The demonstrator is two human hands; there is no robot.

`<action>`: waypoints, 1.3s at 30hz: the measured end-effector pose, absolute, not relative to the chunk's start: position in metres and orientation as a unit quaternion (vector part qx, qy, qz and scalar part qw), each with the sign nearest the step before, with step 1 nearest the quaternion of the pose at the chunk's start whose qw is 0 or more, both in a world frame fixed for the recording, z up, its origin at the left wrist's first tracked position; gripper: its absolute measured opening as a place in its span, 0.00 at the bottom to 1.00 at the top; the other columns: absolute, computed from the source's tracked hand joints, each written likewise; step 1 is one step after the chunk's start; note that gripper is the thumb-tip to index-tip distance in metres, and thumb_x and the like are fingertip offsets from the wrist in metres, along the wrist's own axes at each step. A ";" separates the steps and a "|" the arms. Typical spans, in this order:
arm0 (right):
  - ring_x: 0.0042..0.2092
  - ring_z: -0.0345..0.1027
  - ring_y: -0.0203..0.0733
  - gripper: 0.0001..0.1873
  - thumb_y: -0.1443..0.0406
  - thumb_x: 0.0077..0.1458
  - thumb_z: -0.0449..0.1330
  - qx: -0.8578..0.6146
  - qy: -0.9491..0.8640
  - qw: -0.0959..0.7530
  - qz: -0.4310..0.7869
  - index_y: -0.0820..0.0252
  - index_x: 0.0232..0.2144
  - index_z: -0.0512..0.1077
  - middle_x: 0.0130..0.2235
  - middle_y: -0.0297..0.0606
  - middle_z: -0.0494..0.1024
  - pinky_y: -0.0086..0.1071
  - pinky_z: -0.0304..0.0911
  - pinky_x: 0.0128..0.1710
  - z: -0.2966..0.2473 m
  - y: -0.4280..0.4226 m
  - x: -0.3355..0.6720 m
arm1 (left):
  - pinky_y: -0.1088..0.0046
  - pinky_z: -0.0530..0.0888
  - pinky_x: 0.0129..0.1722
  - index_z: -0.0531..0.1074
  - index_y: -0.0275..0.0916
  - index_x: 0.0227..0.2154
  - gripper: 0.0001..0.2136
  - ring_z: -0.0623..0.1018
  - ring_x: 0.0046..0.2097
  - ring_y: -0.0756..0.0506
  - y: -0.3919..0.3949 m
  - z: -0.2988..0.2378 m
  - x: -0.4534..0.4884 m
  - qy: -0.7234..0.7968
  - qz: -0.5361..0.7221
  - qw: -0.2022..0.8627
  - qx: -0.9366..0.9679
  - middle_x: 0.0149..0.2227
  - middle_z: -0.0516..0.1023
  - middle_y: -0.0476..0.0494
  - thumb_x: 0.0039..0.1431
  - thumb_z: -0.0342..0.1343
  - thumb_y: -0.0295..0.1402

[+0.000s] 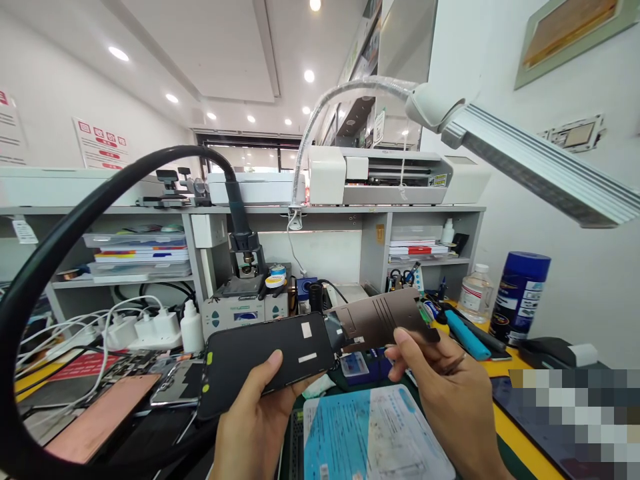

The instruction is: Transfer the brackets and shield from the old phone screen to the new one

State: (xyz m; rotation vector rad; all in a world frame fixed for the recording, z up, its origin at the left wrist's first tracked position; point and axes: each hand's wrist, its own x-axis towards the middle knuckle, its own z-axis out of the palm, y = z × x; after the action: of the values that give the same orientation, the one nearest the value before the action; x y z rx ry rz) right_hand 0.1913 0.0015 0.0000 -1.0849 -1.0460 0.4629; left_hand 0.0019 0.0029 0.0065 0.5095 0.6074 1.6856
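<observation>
Black screen panel (265, 363) held up over the bench centre, back side facing cam, L hand (255, 420) gripping its lower edge w/ thumb on top. R hand (440, 373) pinches a brown metal plate (380, 320) whose left end meets the panel's right end; can't tell if joined. Blue sheet (370, 433) lies below both hands, rework stn (245, 307) behind the panel, blue can (520, 297) far right.

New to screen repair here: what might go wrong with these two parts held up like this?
The black display panel is held by the left hand only between thumb and fingers above a cluttered bench; it may slip. The right hand pinches the thin brown plate at its edge, so pulling could bend it.
</observation>
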 end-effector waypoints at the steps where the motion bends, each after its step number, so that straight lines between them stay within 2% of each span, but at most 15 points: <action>1: 0.26 0.76 0.45 0.16 0.53 0.50 0.69 -0.486 -0.476 0.704 0.203 0.60 0.32 0.78 0.21 0.37 0.79 0.30 0.72 0.25 -0.001 0.003 0.192 | 0.52 0.82 0.46 0.72 0.38 0.56 0.29 0.79 0.52 0.30 0.003 0.007 0.001 0.258 0.726 0.600 0.217 0.48 0.82 0.39 0.48 0.62 0.22; 8: 0.23 0.72 0.42 0.16 0.52 0.51 0.67 -0.485 -0.502 0.687 0.200 0.60 0.31 0.78 0.21 0.36 0.78 0.30 0.69 0.23 -0.003 0.007 0.197 | 0.50 0.83 0.43 0.70 0.37 0.58 0.28 0.80 0.49 0.31 0.002 0.012 0.001 0.259 0.717 0.614 0.205 0.48 0.82 0.38 0.52 0.58 0.20; 13: 0.24 0.71 0.42 0.16 0.52 0.53 0.66 -0.479 -0.505 0.683 0.220 0.60 0.27 0.77 0.21 0.36 0.77 0.30 0.67 0.25 0.002 0.002 0.194 | 0.47 0.83 0.42 0.72 0.38 0.55 0.27 0.80 0.49 0.31 0.002 0.014 -0.001 0.269 0.719 0.614 0.185 0.48 0.82 0.40 0.50 0.58 0.18; 17: 0.22 0.69 0.39 0.17 0.53 0.51 0.68 -0.469 -0.482 0.692 0.260 0.61 0.25 0.76 0.20 0.37 0.77 0.30 0.63 0.23 0.003 0.004 0.195 | 0.46 0.82 0.42 0.77 0.37 0.46 0.20 0.80 0.49 0.31 0.002 0.014 -0.001 0.262 0.716 0.619 0.190 0.48 0.81 0.40 0.49 0.58 0.18; 20: 0.18 0.64 0.35 0.18 0.54 0.47 0.70 -0.438 -0.452 0.687 0.363 0.62 0.22 0.74 0.20 0.40 0.78 0.26 0.51 0.16 0.004 0.010 0.199 | 0.47 0.83 0.40 0.80 0.33 0.35 0.11 0.80 0.48 0.31 0.002 0.014 0.000 0.268 0.711 0.616 0.206 0.49 0.81 0.38 0.50 0.57 0.18; 23: 0.16 0.60 0.32 0.18 0.56 0.45 0.71 -0.412 -0.419 0.678 0.441 0.63 0.19 0.72 0.20 0.40 0.77 0.24 0.41 0.14 0.006 0.016 0.204 | 0.48 0.83 0.38 0.80 0.31 0.29 0.07 0.78 0.49 0.29 0.003 0.012 -0.001 0.278 0.692 0.626 0.229 0.51 0.79 0.33 0.51 0.57 0.20; 26: 0.16 0.58 0.31 0.18 0.58 0.48 0.68 -0.411 -0.422 0.664 0.461 0.64 0.16 0.71 0.15 0.39 0.73 0.23 0.38 0.15 0.006 0.018 0.208 | 0.51 0.84 0.36 0.81 0.32 0.30 0.07 0.78 0.51 0.29 0.004 0.008 -0.004 0.275 0.673 0.637 0.258 0.52 0.79 0.34 0.49 0.59 0.21; 28: 0.16 0.56 0.31 0.19 0.59 0.50 0.66 -0.414 -0.430 0.653 0.466 0.64 0.15 0.72 0.13 0.38 0.71 0.24 0.37 0.15 0.006 0.018 0.209 | 0.52 0.84 0.35 0.81 0.33 0.31 0.08 0.79 0.48 0.31 0.004 0.006 -0.007 0.270 0.663 0.638 0.283 0.54 0.78 0.36 0.48 0.59 0.22; 31: 0.15 0.54 0.30 0.19 0.59 0.51 0.65 -0.405 -0.433 0.654 0.470 0.63 0.14 0.70 0.13 0.37 0.70 0.24 0.37 0.15 0.006 0.018 0.210 | 0.53 0.83 0.37 0.80 0.35 0.38 0.14 0.81 0.43 0.35 0.004 0.004 -0.008 0.279 0.644 0.642 0.308 0.57 0.76 0.37 0.47 0.59 0.21; 34: 0.16 0.56 0.30 0.19 0.60 0.50 0.66 -0.395 -0.421 0.663 0.477 0.61 0.14 0.66 0.13 0.35 0.70 0.23 0.38 0.15 0.007 0.019 0.211 | 0.51 0.83 0.41 0.75 0.35 0.46 0.20 0.82 0.45 0.34 0.005 0.004 -0.007 0.309 0.639 0.632 0.312 0.58 0.75 0.35 0.47 0.59 0.19; 39: 0.17 0.53 0.29 0.18 0.60 0.50 0.68 -0.393 -0.403 0.683 0.465 0.60 0.18 0.65 0.16 0.32 0.69 0.22 0.38 0.15 0.004 0.024 0.214 | 0.46 0.81 0.46 0.71 0.32 0.48 0.20 0.82 0.47 0.31 0.009 0.004 -0.004 0.323 0.636 0.634 0.300 0.54 0.77 0.30 0.50 0.58 0.18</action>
State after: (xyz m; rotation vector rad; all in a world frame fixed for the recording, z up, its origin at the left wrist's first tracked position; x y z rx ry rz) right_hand 0.2139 0.0241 0.0043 -0.8822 -0.9044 1.0430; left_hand -0.0042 0.0094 0.0035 0.6859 0.7387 1.4540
